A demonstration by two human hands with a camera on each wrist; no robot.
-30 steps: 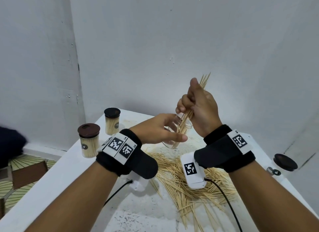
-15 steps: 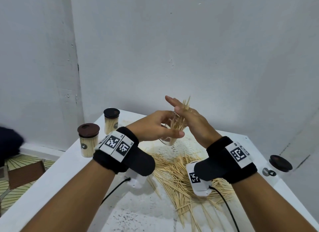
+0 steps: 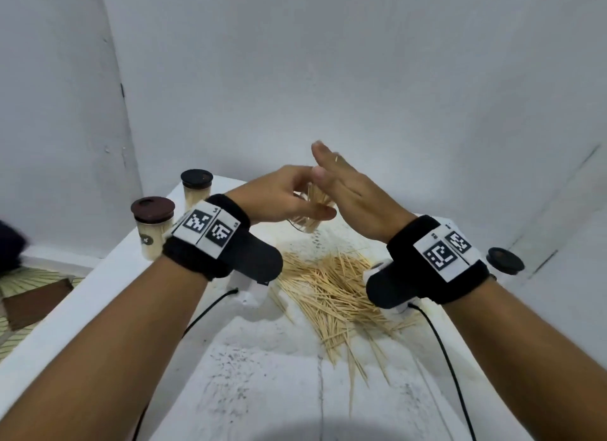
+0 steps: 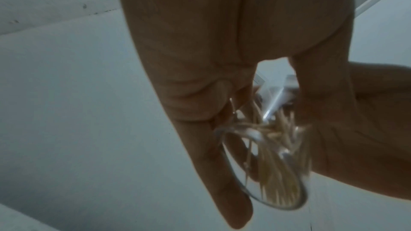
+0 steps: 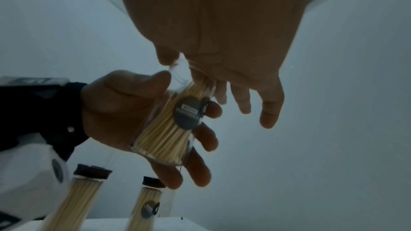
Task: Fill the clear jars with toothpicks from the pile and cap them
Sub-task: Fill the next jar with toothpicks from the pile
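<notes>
Far left, two capped jars (image 3: 154, 230) standing filled; centre, left hand (image 3: 279, 199) gripping the clear jar (image 5: 165, 130) aloft above the toothpick pile (image 3: 331, 289); right hand (image 3: 353, 191), a second ago clenching a bundle, now flat and released over the mouth, so capping next.

The loose pile of pale wooden toothpicks (image 3: 331, 293) covered the white table's (image 3: 262, 391) middle; two brown-capped filled jars (image 3: 152, 227) blocked its left edge.

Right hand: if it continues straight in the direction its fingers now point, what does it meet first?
Probably nothing close. The right hand lies flat over the jar in the left hand; its fingers point past it toward the wall; depth is unclear.
</notes>
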